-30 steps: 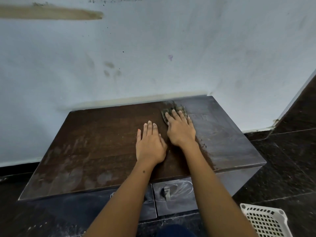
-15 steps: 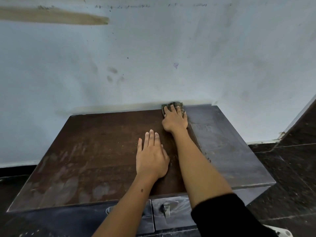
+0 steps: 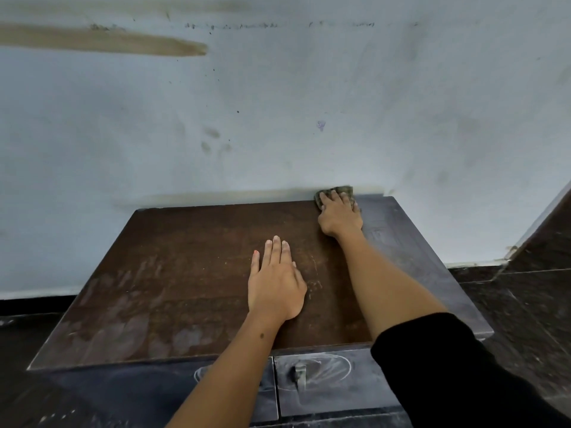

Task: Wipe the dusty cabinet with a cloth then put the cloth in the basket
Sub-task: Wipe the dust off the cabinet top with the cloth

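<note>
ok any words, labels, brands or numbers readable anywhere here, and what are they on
None: no readable text in this view.
Drawer fronts: pale looping marks in the dust, not letters.
Wall: stains, smudges and a small purple spot, no writing.
Cabinet top, cloth under the right hand, left hand: no label or print visible.

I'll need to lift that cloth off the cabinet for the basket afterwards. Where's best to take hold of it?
The crumpled grey-green cloth lies flat under the right hand, against the pale wall at the brown wooden cabinet top's back edge. Probably best: come from above and the front, pinching its bunched near edge; the wall blocks the far side.
</note>
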